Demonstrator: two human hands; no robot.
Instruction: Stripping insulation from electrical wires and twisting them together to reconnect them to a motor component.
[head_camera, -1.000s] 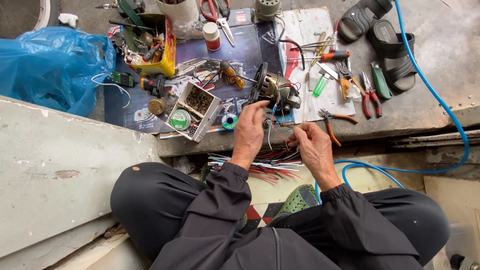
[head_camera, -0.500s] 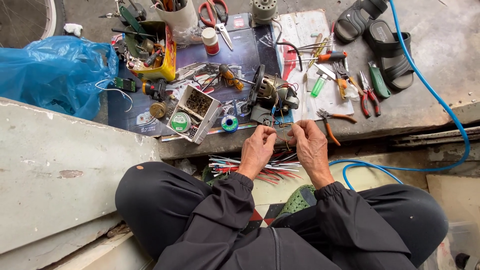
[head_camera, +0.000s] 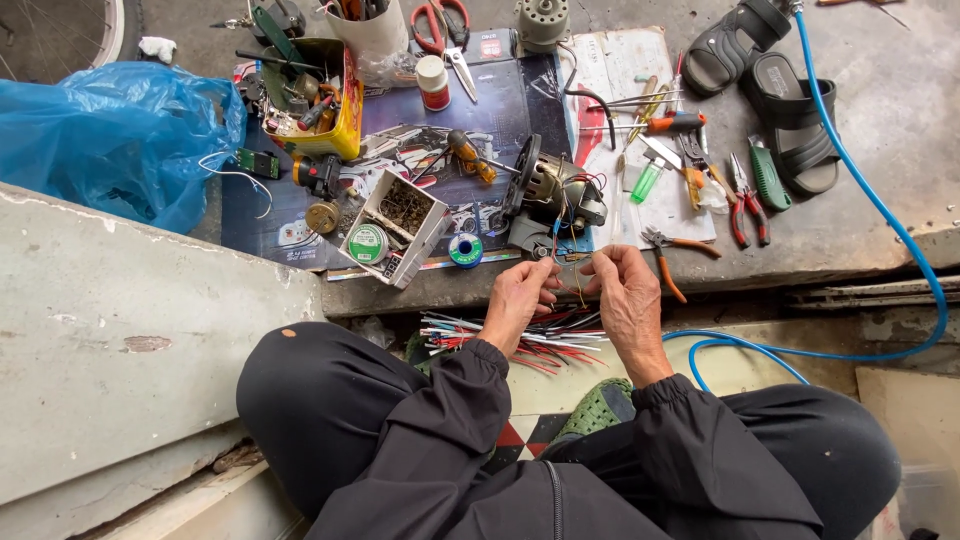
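Both hands pinch thin wire leads: the left hand (head_camera: 517, 300) and right hand (head_camera: 628, 292) each keep a closed grip on them. The leads run up to the small motor (head_camera: 553, 195), which lies on the floor just ahead. The wires seem not yet joined, and a bundle of cut wires (head_camera: 520, 335) waits below.

Thin wires (head_camera: 572, 262) are trailing from a small electric motor (head_camera: 553, 195). The motor is lying on its side at twelve o'clock from the wire ends.

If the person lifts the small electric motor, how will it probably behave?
The motor looks metal and dense, so probably heavy for its size. Its rounded body may roll. Thin wires run from it to both hands, so they could tug.
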